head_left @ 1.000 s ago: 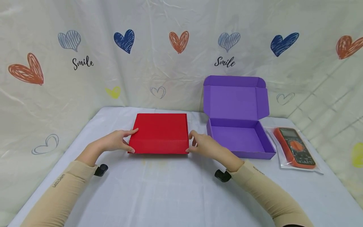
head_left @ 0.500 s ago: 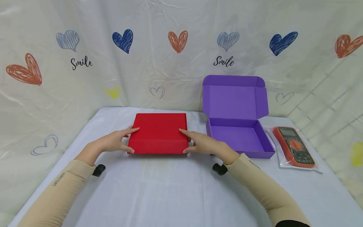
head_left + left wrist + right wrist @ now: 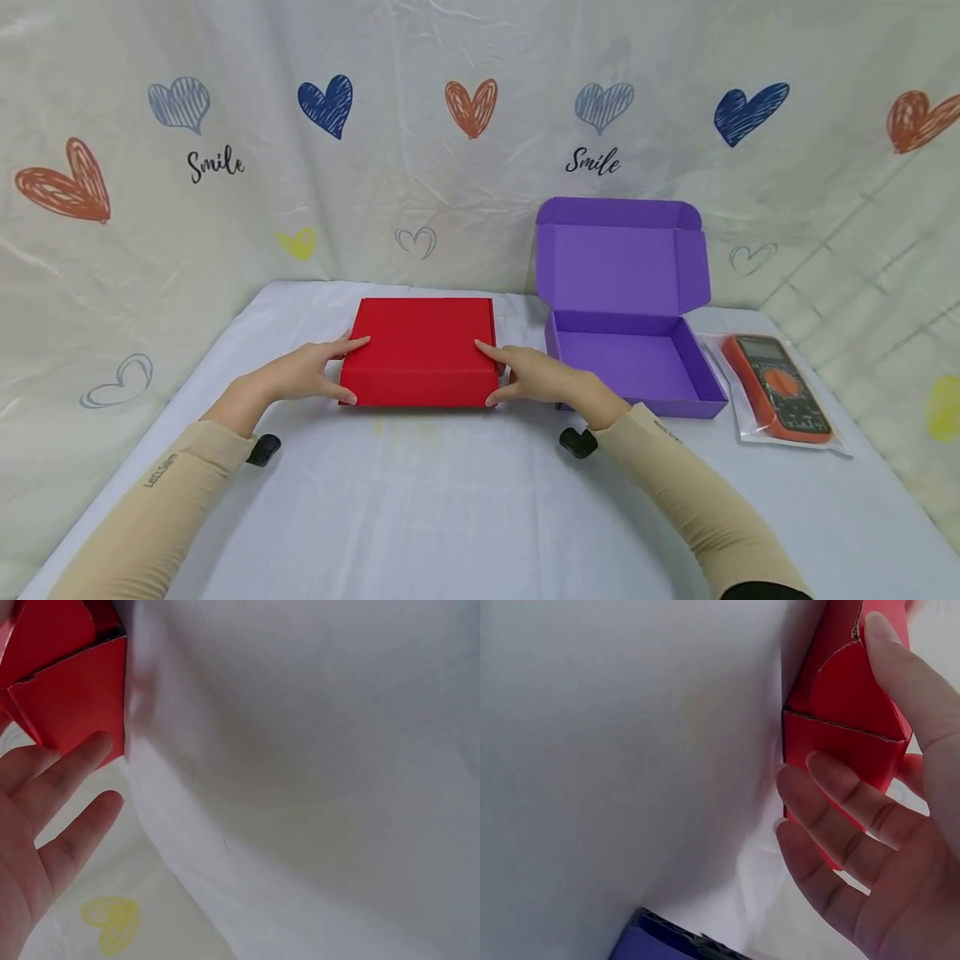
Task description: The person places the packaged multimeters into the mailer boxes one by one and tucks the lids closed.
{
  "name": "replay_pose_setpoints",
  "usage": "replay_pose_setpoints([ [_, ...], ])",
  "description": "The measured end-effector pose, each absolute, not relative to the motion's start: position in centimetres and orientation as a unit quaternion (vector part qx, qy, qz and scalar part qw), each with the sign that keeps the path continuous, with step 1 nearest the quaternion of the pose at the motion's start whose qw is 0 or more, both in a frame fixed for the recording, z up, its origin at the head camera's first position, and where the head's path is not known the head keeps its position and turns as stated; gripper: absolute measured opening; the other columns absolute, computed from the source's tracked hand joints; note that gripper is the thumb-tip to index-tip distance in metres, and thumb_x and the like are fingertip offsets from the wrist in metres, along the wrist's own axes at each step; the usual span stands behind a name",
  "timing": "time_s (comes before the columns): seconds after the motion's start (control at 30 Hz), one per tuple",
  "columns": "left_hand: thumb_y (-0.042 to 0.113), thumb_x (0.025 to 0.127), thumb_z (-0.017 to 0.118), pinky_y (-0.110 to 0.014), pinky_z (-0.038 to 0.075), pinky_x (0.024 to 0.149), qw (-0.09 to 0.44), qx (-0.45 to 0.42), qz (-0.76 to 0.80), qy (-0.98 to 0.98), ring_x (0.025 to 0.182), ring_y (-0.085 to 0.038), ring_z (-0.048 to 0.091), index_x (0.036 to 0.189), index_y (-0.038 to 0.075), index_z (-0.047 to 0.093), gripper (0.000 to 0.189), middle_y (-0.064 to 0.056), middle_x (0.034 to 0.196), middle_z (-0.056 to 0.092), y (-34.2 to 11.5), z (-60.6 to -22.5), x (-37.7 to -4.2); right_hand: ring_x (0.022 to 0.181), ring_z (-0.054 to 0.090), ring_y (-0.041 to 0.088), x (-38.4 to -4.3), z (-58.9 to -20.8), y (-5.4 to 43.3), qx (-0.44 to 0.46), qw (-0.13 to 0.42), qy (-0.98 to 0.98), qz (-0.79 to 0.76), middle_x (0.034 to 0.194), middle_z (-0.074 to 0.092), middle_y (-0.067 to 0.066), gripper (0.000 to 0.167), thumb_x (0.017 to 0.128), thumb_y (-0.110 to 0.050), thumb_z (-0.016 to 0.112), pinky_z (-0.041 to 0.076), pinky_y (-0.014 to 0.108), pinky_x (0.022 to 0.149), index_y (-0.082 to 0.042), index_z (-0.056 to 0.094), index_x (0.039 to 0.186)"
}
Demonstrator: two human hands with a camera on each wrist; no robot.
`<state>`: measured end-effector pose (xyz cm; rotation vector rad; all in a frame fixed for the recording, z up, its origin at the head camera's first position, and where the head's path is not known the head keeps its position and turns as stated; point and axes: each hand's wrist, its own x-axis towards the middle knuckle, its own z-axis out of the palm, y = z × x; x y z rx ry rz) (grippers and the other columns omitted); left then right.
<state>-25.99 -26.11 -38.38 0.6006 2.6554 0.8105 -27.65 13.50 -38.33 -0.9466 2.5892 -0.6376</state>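
Observation:
A red cardboard box (image 3: 422,350) sits on the white cloth with its lid down. My left hand (image 3: 303,372) holds its left end, the thumb at the front corner and the index finger on top. In the left wrist view, the other fingers (image 3: 75,769) spread by the box's end panel (image 3: 71,697). At the opposite end, my right hand (image 3: 543,375) grips the box, thumb low at the front and index finger over the top edge. Its remaining fingers (image 3: 840,817) lie along the end panel in the right wrist view.
An open purple box (image 3: 622,358) with its lid raised stands just right of my right hand. Beyond it lies an orange and black multimeter (image 3: 783,387) in a clear plastic bag. A curtain printed with hearts (image 3: 471,108) hangs behind the table.
My right hand has shifted slightly left, its index finger going from beside the red box onto its top. The box's front face now shows more brightly. The left hand has stayed about in place.

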Motion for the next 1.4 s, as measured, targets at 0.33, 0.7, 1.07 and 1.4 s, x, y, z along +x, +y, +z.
replay_pose_setpoints([
  [0.33, 0.035, 0.085, 0.086, -0.046, 0.051, 0.098, 0.142, 0.194, 0.280, 0.929, 0.129, -0.035, 0.053, 0.163, 0.017, 0.031, 0.097, -0.022, 0.166, 0.021, -26.1, -38.8, -26.1, 0.075, 0.057, 0.011, -27.1, -39.0, 12.8, -0.294, 0.104, 0.930, -0.193, 0.099, 0.060, 0.004, 0.096, 0.081, -0.033, 0.089, 0.046, 0.028, 0.069, -0.014, 0.037, 0.160],
  [0.7, 0.028, 0.085, 0.086, -0.035, 0.054, 0.087, 0.130, 0.169, 0.276, 0.937, 0.120, -0.035, 0.054, 0.161, 0.018, 0.035, 0.092, -0.022, 0.165, 0.025, -25.6, -38.5, -26.2, 0.078, 0.056, 0.013, -26.8, -39.4, 12.2, -0.286, 0.040, 0.946, -0.148, 0.095, 0.063, 0.001, 0.092, 0.079, -0.036, 0.090, 0.045, 0.027, 0.067, -0.014, 0.044, 0.156],
  [1.07, 0.024, 0.085, 0.086, -0.032, 0.054, 0.080, 0.113, 0.172, 0.270, 0.941, 0.110, -0.031, 0.055, 0.159, 0.015, 0.038, 0.089, -0.025, 0.163, 0.027, -25.2, -38.6, -26.2, 0.076, 0.056, 0.012, -26.5, -39.4, 11.4, -0.259, 0.037, 0.958, -0.115, 0.091, 0.062, 0.000, 0.090, 0.080, -0.036, 0.089, 0.043, 0.025, 0.063, -0.014, 0.045, 0.156],
  [1.4, 0.022, 0.083, 0.088, -0.030, 0.047, 0.070, 0.101, 0.184, 0.246, 0.946, 0.076, -0.019, 0.052, 0.158, 0.013, 0.039, 0.090, -0.027, 0.161, 0.029, -25.2, -38.8, -26.3, 0.075, 0.057, 0.015, -26.2, -39.2, 10.7, -0.254, 0.038, 0.963, -0.082, 0.089, 0.061, 0.002, 0.087, 0.082, -0.033, 0.088, 0.043, 0.026, 0.062, -0.014, 0.045, 0.156],
])
